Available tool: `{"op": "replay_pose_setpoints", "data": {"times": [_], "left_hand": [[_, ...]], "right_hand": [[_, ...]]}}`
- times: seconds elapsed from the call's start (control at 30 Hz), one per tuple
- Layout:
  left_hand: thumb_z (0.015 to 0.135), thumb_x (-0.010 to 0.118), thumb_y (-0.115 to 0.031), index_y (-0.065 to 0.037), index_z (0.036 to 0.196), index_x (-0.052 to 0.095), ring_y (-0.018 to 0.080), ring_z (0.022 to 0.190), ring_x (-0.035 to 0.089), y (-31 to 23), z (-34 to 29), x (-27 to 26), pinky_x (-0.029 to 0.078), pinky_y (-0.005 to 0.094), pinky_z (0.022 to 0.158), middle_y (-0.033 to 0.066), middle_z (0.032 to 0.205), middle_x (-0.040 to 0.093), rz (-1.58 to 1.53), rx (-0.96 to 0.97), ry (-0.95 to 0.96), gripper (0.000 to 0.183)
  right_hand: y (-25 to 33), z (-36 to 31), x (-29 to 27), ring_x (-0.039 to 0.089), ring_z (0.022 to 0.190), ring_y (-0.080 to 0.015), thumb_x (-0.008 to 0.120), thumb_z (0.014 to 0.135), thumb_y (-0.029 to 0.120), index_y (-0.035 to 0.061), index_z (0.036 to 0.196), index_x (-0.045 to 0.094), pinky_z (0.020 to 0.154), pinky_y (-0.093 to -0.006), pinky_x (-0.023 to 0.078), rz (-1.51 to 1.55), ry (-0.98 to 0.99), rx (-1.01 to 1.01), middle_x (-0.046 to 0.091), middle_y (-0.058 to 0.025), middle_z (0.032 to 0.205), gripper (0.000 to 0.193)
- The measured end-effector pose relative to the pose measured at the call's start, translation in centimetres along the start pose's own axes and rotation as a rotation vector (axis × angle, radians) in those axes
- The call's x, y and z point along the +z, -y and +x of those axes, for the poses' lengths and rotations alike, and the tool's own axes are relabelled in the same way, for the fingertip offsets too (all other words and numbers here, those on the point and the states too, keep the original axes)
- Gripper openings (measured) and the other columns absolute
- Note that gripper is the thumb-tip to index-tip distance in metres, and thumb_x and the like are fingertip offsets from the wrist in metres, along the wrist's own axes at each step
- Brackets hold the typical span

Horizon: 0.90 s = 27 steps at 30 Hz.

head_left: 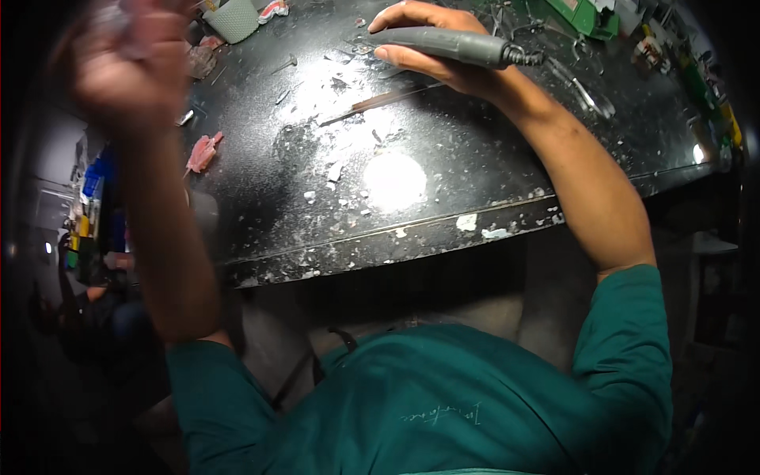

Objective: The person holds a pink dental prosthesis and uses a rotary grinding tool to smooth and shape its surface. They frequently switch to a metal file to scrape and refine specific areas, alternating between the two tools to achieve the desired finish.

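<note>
My right hand [479,81] is at the far side of the black worktop, its fingers closed around a dark grey rotary handpiece [447,44]. The handpiece's tapered end points left, and a coiled cable leaves its right end. Up at the far left, my left hand [127,83] is raised and smeared by motion. Its fingers look curled around something pale and pinkish that is too blurred to name. Below the handpiece, a thin rod-like tool [380,101] with a brownish middle lies on the worktop. A ragged pink piece [203,152] rests beside my left forearm.
The black worktop [269,198] is strewn with white crumbs and scraps, and its front edge is chipped. A pale green textured cup [232,20] stands at the back left. Green bins [582,17] and metal tools [590,99] sit at the back right. Another person [103,313] is at the left.
</note>
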<state>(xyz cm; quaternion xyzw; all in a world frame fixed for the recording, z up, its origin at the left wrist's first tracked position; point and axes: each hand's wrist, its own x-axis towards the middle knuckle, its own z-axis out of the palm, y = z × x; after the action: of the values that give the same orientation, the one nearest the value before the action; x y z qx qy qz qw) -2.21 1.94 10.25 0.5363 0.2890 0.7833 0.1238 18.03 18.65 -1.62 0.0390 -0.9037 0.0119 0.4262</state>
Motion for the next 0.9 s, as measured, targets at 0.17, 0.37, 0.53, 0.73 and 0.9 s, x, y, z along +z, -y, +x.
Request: {"op": "replay_pose_setpoints", "data": {"times": [0.17, 0.37, 0.53, 0.73, 0.9], "left_hand": [[0.1, 0.05, -0.044, -0.001, 0.127, 0.054, 0.0196, 0.091, 0.067, 9.5, -4.8, -7.3, 0.057, 0.0359, 0.082, 0.0098, 0.1, 0.067, 0.228, -0.224, 0.189, 0.051], [0.102, 0.044, -0.035, 0.001, 0.132, 0.05, 0.0208, 0.093, 0.066, 11.9, -6.7, -6.8, 0.055, 0.0357, 0.086, 0.0115, 0.103, 0.067, 0.066, -0.305, 0.276, 0.048], [0.104, 0.035, -0.032, 0.003, 0.136, 0.047, 0.0255, 0.098, 0.066, 10.7, -6.6, -5.8, 0.056, 0.0375, 0.089, 0.0158, 0.11, 0.067, -0.084, -0.368, 0.283, 0.049], [0.105, 0.036, -0.037, 0.007, 0.136, 0.045, 0.0231, 0.096, 0.066, 12.7, -6.4, -7.7, 0.053, 0.0347, 0.087, 0.0166, 0.109, 0.067, 0.216, -0.039, 0.398, 0.054], [0.103, 0.043, -0.05, 0.005, 0.14, 0.039, 0.0227, 0.095, 0.065, 11.7, -7.1, -6.4, 0.055, 0.0359, 0.084, 0.0146, 0.104, 0.066, 0.001, -0.284, 0.281, 0.066]], "right_hand": [[0.3, 0.5, 1.3, 0.07, 0.088, -0.0269, 0.074, 0.087, 0.01, 0.0002, 0.107, 0.072, 0.077, -0.0341, 0.059, 0.132, -0.066, -0.077, 0.07, -0.0142, 0.105, 0.022], [1.1, 0.6, 1.1, 0.071, 0.089, -0.0273, 0.074, 0.088, 0.012, -0.0014, 0.107, 0.072, 0.077, -0.0353, 0.058, 0.116, -0.005, -0.001, 0.071, -0.0148, 0.102, 0.024], [0.8, 0.5, 0.9, 0.07, 0.087, -0.0268, 0.074, 0.088, 0.014, -0.0023, 0.104, 0.072, 0.075, -0.0354, 0.058, 0.185, 0.0, -0.036, 0.071, -0.0157, 0.101, 0.023], [1.1, 0.9, 1.0, 0.07, 0.087, -0.0288, 0.073, 0.089, 0.016, -0.0017, 0.103, 0.072, 0.075, -0.0369, 0.058, 0.16, 0.009, -0.062, 0.07, -0.0168, 0.101, 0.023], [1.1, 0.8, 1.0, 0.07, 0.089, -0.0302, 0.072, 0.089, 0.017, -0.0023, 0.104, 0.072, 0.076, -0.0378, 0.057, 0.189, 0.027, -0.045, 0.07, -0.0176, 0.103, 0.024]]}}
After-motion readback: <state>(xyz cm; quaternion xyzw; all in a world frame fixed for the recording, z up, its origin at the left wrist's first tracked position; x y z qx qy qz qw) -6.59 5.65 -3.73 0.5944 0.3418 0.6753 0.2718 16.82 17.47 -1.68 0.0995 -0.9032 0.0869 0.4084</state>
